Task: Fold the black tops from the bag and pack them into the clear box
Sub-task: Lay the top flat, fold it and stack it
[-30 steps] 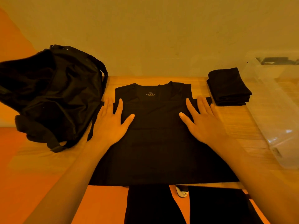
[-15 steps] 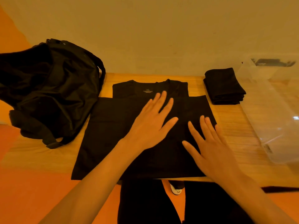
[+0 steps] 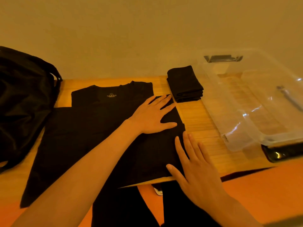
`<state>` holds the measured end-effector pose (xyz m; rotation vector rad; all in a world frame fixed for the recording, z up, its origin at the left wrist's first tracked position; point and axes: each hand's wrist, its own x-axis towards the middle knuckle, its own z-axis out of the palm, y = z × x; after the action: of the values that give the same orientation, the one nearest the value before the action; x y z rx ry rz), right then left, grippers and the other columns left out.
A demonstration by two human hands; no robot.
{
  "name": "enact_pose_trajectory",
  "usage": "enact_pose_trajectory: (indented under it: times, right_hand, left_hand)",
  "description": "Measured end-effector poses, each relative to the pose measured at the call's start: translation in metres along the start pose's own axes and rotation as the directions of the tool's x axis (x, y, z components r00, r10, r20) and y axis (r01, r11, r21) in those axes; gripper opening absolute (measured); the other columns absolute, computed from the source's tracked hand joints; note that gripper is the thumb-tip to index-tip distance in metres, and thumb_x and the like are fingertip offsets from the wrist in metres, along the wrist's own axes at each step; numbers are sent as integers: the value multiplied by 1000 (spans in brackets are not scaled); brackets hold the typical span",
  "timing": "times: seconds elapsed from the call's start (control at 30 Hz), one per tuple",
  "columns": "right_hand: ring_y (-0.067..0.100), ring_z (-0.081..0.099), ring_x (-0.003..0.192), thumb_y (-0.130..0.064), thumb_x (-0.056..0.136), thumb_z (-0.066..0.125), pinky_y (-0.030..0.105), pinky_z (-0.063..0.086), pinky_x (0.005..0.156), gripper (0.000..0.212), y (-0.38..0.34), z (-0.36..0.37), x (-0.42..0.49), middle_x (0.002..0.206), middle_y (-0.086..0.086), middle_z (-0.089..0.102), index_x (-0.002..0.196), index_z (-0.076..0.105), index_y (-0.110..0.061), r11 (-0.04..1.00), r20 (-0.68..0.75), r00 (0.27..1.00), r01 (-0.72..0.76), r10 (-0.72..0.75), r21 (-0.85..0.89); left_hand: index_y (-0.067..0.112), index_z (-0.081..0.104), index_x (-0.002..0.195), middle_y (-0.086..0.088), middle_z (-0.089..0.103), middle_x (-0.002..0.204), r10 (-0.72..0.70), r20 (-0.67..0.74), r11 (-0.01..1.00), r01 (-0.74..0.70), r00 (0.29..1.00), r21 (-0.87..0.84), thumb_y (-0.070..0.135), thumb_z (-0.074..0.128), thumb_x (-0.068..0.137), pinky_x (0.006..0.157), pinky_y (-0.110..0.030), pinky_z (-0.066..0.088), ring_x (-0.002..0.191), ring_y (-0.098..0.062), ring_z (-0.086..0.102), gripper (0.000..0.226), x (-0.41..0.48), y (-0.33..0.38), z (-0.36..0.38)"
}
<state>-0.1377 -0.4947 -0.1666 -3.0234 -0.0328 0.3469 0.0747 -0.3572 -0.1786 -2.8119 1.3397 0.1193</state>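
A black top [image 3: 85,128] lies flat on the wooden table [image 3: 201,128], collar towards the wall, its lower hem hanging over the front edge. My left hand [image 3: 150,115] presses flat on the top's right side, fingers spread and straight. My right hand [image 3: 195,171] lies flat at the top's right edge near the table front, fingers partly on cloth, partly on wood. A stack of folded black tops [image 3: 184,84] sits at the back, right of the spread one. The clear box [image 3: 246,102] stands to the right with nothing black inside. The black bag [image 3: 24,102] slumps at the left.
A plain wall runs behind the table. A dark flat object [image 3: 282,153] lies by the box's near corner. My legs in dark trousers and an orange floor show below the table's front edge.
My left hand slid rightwards across the top to its right side. My right hand drew back towards the front right edge. The view shifted to the right.
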Motion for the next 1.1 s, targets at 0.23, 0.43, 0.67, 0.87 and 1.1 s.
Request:
enact_pose_trajectory:
  times: [0.23,0.43,0.67,0.87,1.1]
  right_hand:
    - [9,-39,143,-77,78,-21,31,-15,123,81,-1,-15,-20,159,-3,-39,150,-28,-42,998,66,998,1,-5,64]
    - [11,-39,144,-71,87,-15,32,-20,119,73,-9,-20,21,162,-1,-31,152,-22,-38,1000,-94,995,17,-15,25]
    - [14,-41,143,-76,70,-38,34,-22,119,94,-1,-1,3,158,0,-40,152,-29,-31,999,5,1000,-29,29,-15]
    - [15,-33,148,-77,84,-13,34,-16,121,80,-15,-39,18,164,0,-26,155,-14,-41,999,-46,999,19,-17,49]
    - [24,10,155,-51,105,29,44,11,125,62,-128,-68,138,165,11,22,158,29,-19,918,-137,920,382,-367,109]
  left_hand:
    - [32,-2,162,0,-5,171,4,-26,999,-5,1000,-50,80,9,93,127,-41,-4,156,-15,-9,85,-2,0,-1]
    - [35,3,162,0,-3,170,-88,-137,977,59,987,-203,75,-2,93,128,-41,-3,157,-16,-8,80,-35,6,-13]
    - [37,-4,161,1,-12,170,-83,-10,995,82,997,-57,79,10,95,127,-47,0,156,-18,-15,79,-40,8,7]
    - [39,-4,161,2,-16,169,-285,-119,932,246,951,-266,67,5,100,127,-39,-7,155,-16,-18,68,-98,7,-10]
    - [29,2,163,-6,-10,170,-647,-96,762,637,757,-111,71,5,97,127,-39,-2,156,-23,-12,78,-253,-9,-1]
